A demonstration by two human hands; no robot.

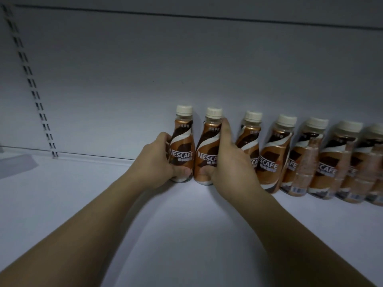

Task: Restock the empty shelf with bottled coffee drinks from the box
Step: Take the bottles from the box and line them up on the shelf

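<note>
Bottles [182, 146] [207, 150] stand upright, caps up, labels forward, one gripped in each of the hands [157, 160] [230, 162].

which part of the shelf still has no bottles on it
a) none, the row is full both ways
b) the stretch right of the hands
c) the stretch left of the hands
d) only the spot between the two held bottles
c: the shelf is bare to the left of the left hand, while the row of bottles runs to the right of the right hand.
</note>
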